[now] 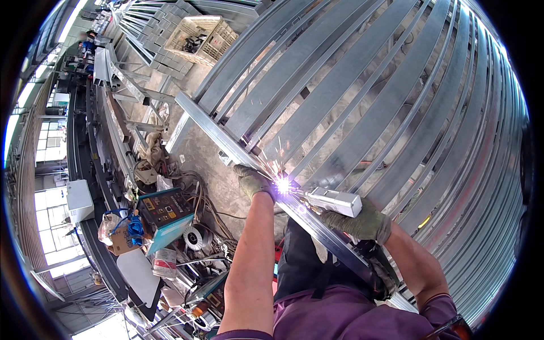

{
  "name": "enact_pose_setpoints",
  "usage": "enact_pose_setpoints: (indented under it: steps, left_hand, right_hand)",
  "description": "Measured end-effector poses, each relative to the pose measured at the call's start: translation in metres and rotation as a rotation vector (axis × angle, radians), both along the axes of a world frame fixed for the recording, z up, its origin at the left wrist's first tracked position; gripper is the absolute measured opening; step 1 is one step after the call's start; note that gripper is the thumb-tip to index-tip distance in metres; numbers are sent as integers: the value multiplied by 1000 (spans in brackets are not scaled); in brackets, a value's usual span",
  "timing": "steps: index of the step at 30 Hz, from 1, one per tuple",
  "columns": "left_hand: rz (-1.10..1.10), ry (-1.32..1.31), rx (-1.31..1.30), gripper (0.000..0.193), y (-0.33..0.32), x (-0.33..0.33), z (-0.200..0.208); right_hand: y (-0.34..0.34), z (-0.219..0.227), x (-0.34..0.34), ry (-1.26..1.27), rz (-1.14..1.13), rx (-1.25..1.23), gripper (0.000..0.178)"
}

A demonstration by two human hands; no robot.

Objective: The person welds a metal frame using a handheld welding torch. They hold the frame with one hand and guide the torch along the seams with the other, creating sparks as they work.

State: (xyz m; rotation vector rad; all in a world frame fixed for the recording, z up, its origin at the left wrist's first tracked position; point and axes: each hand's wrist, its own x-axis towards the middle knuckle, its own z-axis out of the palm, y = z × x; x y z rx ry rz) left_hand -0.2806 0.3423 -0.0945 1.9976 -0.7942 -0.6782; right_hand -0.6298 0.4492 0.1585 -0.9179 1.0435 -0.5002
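Observation:
A bright violet-white welding spark glows on a long metal rail (215,130), which runs slantwise in front of me, and orange sparks spray upward from it. My right hand (360,224), in a grey-green work glove, is closed around a welding gun (334,200) with a boxy white body; its nozzle points left at the glow. Just left of the spark, my left hand (253,182), gloved alike, is closed on the rail's near edge. Glare hides part of its fingers. Flat grey metal bars (317,116) extend away from the rail in rows, with gaps between them.
At the lower left stand a teal-and-black welding machine (165,213), a wire spool (195,238), a paint-stained bucket (165,263) and tangled cables (207,207). A beige plastic crate (201,41) sits at the far left, beside stacked metal tubes (164,34). A metal stand (141,93) is nearby.

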Motion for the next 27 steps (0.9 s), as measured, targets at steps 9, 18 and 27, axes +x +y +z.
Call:
enact_pose_setpoints:
  steps: [9, 18, 27]
  left_hand:
    - [90, -21, -84, 75, -3, -3, 0]
    - [405, 582, 29, 74, -19, -56, 105]
    - [374, 649, 12, 75, -20, -53, 98]
  right_hand:
    - [-1, 0, 0, 18, 21, -20, 48]
    - [10, 8, -11, 89, -20, -23, 52]
    - [21, 2, -24, 82, -20, -54, 49]
